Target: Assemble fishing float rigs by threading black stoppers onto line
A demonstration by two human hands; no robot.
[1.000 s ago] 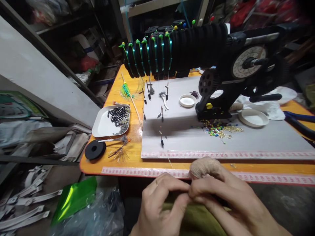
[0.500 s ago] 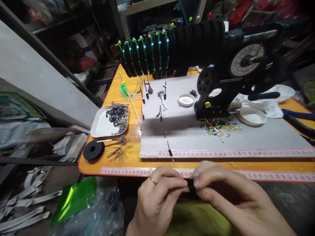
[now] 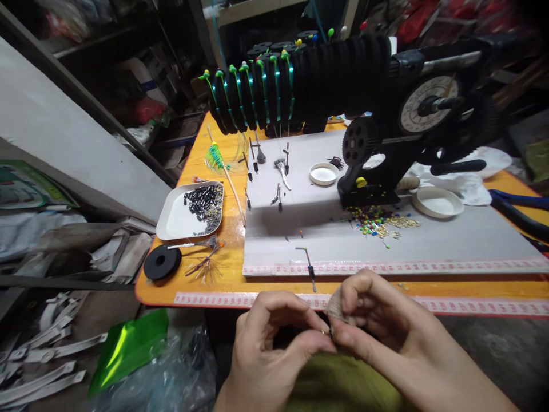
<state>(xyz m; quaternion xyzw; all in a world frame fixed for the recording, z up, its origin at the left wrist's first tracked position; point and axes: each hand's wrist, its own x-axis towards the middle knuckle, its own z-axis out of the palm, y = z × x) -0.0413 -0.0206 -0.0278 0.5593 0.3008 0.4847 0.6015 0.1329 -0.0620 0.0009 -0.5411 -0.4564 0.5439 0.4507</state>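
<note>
My left hand [image 3: 274, 343] and my right hand [image 3: 381, 329] meet in front of the table edge, both closed in a pinch. Between their fingertips is a tiny dark piece [image 3: 330, 333]; a gold glint shows beside the left thumb, too small to name. A beige wrap [image 3: 337, 304] covers a finger of my right hand. Just beyond the fingers, a thin weighted piece with a black barrel [image 3: 311, 270] hangs over the board's ruler edge. Farther back, a black ribbed roller [image 3: 317, 80] carries green-blue threads held by coloured pins.
A white tray [image 3: 169, 223] of black barrels and small grey parts is at left, near a black spool [image 3: 160, 263]. Coloured pins [image 3: 373, 220] and gold-coloured bits lie on the white board [image 3: 300, 229]. White dishes, a dial machine [image 3: 429, 106] and blue-handled pliers [image 3: 518, 200] stand right.
My right hand has shifted slightly left and its upper fingers have lifted; my left fingers are more arched. The hanging weighted piece has swung right.
</note>
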